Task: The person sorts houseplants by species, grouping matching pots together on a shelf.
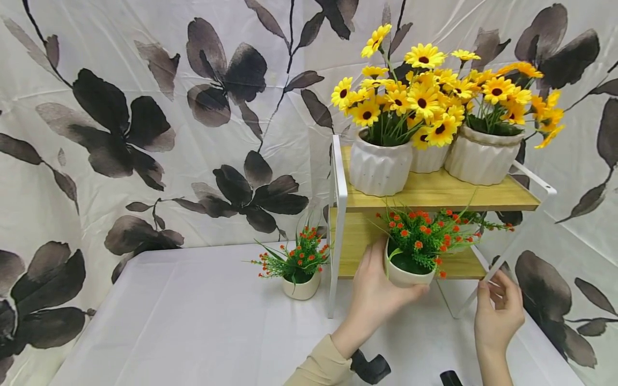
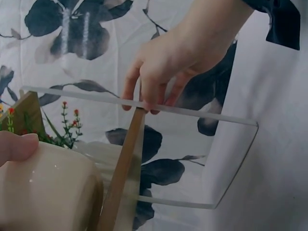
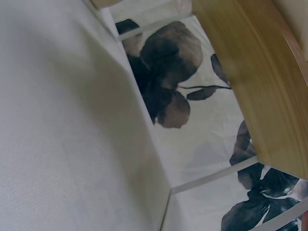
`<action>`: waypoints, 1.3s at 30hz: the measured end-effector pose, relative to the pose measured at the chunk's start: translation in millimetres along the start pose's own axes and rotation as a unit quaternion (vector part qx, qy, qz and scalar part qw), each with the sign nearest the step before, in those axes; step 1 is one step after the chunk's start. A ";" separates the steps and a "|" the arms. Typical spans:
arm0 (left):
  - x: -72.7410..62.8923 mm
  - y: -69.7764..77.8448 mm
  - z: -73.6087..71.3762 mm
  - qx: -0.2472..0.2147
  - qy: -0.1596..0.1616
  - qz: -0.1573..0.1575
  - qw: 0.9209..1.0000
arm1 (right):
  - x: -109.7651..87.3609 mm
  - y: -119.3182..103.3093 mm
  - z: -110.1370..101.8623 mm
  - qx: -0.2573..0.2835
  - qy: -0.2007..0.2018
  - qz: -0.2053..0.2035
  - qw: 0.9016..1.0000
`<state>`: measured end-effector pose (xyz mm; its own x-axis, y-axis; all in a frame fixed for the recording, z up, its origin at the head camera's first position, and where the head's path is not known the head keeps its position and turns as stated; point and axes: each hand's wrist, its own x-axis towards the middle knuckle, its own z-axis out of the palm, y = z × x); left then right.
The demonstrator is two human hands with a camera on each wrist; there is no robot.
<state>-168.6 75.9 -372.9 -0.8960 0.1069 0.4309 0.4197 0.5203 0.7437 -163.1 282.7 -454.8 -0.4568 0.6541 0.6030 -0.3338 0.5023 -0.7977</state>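
My left hand [image 1: 376, 287] grips a cream pot [image 1: 410, 275] of red-flowered artificial plant, fingers on its left side and thumb along its front. The pot is tilted at the front of the lower shelf [image 1: 359, 246] of a white-framed wooden rack; whether its base touches the board cannot be seen. My right hand [image 1: 499, 308] holds the rack's right frame bar, with curled fingers by the lower board's corner. In the left wrist view, the right hand's fingers [image 2: 150, 96] lie over the white bar [image 2: 211, 115], and the pot [image 2: 53, 187] is close by.
White ribbed pots [image 1: 380, 166] of yellow flowers crowd the upper shelf [image 1: 434, 197]. A second red-flowered pot [image 1: 301, 288] stands on the white-covered table [image 1: 207, 321], left of the rack. Floral cloth [image 1: 159, 134] hangs behind. A black object [image 1: 372, 369] shows near the left sleeve.
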 end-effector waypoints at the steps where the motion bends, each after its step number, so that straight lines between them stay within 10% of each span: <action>1: 2.3 0.2 0.8 0.005 0.001 0.001 1.000 | -0.1 0.5 0.1 -0.003 -0.001 0.000 1.000; 39: 60.5 -0.1 29.2 0.000 0.043 -0.094 0.995 | 0.5 2.4 0.0 -0.006 -0.009 -0.003 1.000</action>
<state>-227.0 107.0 -361.9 -0.9429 -0.0644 0.3267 0.2467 0.5238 0.8153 -164.1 284.2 -456.4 -0.4692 0.6416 0.6068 -0.3262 0.5126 -0.7942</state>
